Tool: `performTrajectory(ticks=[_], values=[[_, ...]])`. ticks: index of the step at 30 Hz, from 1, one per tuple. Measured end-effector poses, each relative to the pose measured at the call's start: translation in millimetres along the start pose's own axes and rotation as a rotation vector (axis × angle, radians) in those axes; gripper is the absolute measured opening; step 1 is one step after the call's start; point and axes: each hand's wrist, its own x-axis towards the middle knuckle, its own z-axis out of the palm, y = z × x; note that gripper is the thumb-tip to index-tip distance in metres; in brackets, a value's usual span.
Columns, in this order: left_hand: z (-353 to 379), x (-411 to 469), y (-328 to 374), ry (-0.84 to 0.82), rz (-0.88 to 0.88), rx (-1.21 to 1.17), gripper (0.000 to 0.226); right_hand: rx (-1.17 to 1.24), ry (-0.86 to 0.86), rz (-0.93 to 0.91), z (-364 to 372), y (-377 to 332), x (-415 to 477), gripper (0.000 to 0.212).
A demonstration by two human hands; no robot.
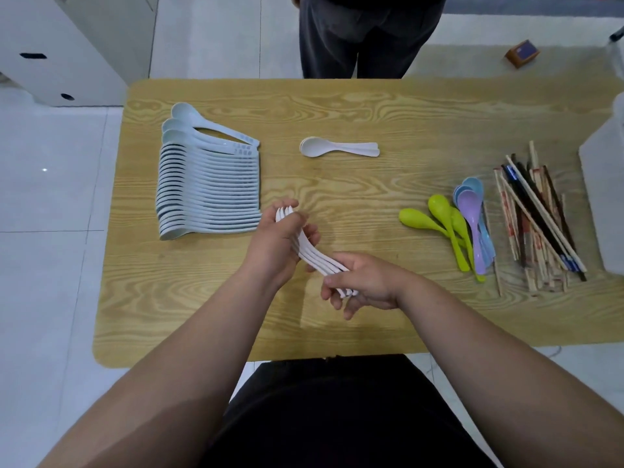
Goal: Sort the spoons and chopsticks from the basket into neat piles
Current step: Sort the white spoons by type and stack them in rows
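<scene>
Single view, head-worn, wide-angle. It looks forward and steeply down from above the near edge of the wooden table [371, 106]. The left end and both long edges are in frame, and the right end is cut by the border. Straight edges bow near the frame sides. Both forearms enter from the bottom corners. The left hand [277, 244] and right hand [368, 282], gripping a stack of white spoons [317, 258], sit just below centre, the nearest things in sharp view. The wearer's dark lap [337, 417] fills bottom middle. A second person's legs [364, 38] stand beyond the far edge, cropped at top. White tiled floor [50, 197] shows left.
</scene>
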Motion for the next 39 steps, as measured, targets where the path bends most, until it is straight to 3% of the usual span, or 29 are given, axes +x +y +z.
performTrajectory(ticks=[2,4,6,10,14,18,21,25,31,34,39], values=[[2.2,14.0,-1.1,0.008,-0.007,0.106,0.021,-0.251,0.159,-0.055,-19.4,0.0,13.1,0.023],[2.5,31.9,-1.7,0.044,0.002,0.298,0.022,-0.662,0.322,-0.158,-44.6,0.1,25.7,0.02],[5.0,48.5,-2.0,0.073,0.015,0.465,0.027,-1.018,0.411,-0.232,-69.7,0.8,38.7,0.032],[14.9,80.2,-9.3,0.119,0.171,0.875,0.03,-1.274,0.561,-0.305,-106.3,-1.8,64.3,0.048],[19.4,111.9,-24.1,0.143,0.398,1.03,0.033,-1.336,0.767,-0.474,-124.6,2.0,82.6,0.055],[12.6,133.1,-38.0,0.132,0.747,1.194,0.03,-1.345,0.965,-0.663,-135.8,4.0,100.1,0.041],[6.7,148.9,-41.2,0.134,0.973,1.369,0.026,-1.312,1.043,-0.676,-144.1,-1.2,109.1,0.035],[10.5,167.0,-34.0,0.192,1.0,1.372,0.027,-1.274,1.093,-0.713,-146.7,-22.4,121.8,0.03],[20.9,194.4,-18.0,0.039,1.05,1.265,0.038,-1.224,1.064,-0.726,-164.2,-42.7,144.6,0.041],[21.8,195.7,-18.2,0.095,1.059,1.227,0.051,-1.187,1.092,-0.794,-167.7,-42.1,148.6,0.053],[23.8,194.4,-13.9,0.137,0.976,1.286,0.049,-1.245,1.194,-0.728,-165.5,-41.3,149.1,0.046]])
